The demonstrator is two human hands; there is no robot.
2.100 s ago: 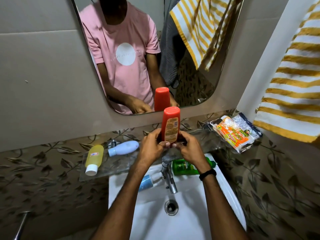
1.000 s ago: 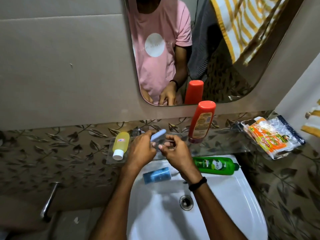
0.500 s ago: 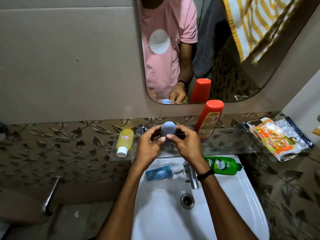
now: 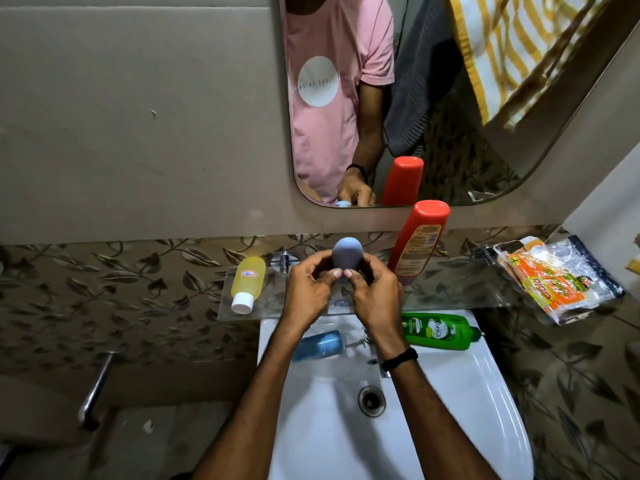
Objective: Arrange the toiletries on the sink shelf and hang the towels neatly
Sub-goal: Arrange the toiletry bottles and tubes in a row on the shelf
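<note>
Hands, left hand [image 4: 309,289] and right hand [image 4: 375,292], gripping upright blue bottle [image 4: 347,252]

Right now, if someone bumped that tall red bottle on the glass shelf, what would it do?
The red bottle would probably tip: it is tall, narrow, stands on its narrower end and appears to lean. On the smooth glass shelf it may also slide rather than grip. It looks like plastic, so a fall likely would not break it.
</note>
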